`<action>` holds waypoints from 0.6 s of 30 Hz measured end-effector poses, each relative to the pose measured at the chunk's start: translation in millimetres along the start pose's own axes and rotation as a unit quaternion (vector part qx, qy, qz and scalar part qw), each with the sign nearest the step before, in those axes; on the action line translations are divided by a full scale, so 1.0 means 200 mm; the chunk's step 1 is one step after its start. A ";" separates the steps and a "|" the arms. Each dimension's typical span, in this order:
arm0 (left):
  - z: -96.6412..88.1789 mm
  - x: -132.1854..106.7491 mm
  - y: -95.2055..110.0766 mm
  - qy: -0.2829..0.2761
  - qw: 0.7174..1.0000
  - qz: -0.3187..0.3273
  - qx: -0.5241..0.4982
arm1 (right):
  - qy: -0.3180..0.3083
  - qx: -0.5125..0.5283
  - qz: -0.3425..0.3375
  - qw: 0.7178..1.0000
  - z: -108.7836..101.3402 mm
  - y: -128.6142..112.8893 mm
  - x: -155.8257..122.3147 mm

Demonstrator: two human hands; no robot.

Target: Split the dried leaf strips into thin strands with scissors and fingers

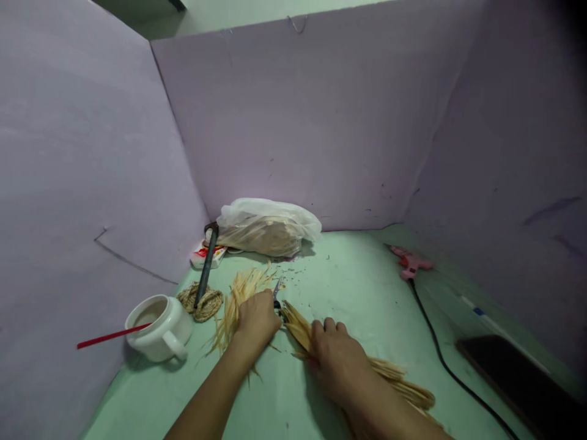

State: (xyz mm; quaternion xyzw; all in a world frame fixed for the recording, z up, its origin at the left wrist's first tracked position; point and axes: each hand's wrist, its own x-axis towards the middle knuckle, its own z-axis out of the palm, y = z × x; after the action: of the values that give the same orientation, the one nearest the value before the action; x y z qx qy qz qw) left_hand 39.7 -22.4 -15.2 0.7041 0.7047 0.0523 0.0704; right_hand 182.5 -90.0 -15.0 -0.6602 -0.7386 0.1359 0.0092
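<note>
My left hand [257, 319] is closed around small scissors [277, 288], whose blades point up and away at the end of a straw bundle. My right hand [342, 360] presses down on that bundle of pale straw strips [398, 382], fingers curled over it. The bundle runs from the scissors toward the lower right across the green table. A loose fan of cut straw pieces [241, 293] lies just left of my left hand.
A white mug [160, 327] with a red stick stands at the left. Beside it lie a coil of twine [206, 302] with a dark rod, and a plastic bag of straw [268, 229]. A pink glue gun [410, 263] with black cord and a dark tablet [513, 376] are at right. Purple panels enclose the table.
</note>
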 end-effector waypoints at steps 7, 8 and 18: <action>-0.23 -0.01 -0.05 0.053 0.994 -0.015 -0.093 | -0.035 0.007 -0.001 0.999 0.02 0.08 -0.02; -0.28 -0.01 -0.07 0.073 0.988 -0.012 -0.134 | -0.034 0.012 -0.004 0.999 0.03 0.08 -0.02; -0.31 0.29 -0.37 0.168 0.963 -0.210 -0.030 | -0.060 0.035 -0.007 0.998 0.01 0.11 0.03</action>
State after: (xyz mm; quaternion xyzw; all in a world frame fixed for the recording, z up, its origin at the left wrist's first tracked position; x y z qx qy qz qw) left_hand -44.4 37.0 32.4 0.5188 0.8366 0.1753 -0.0182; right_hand 203.2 -82.5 -22.4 -0.6450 -0.7371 0.2015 -0.0112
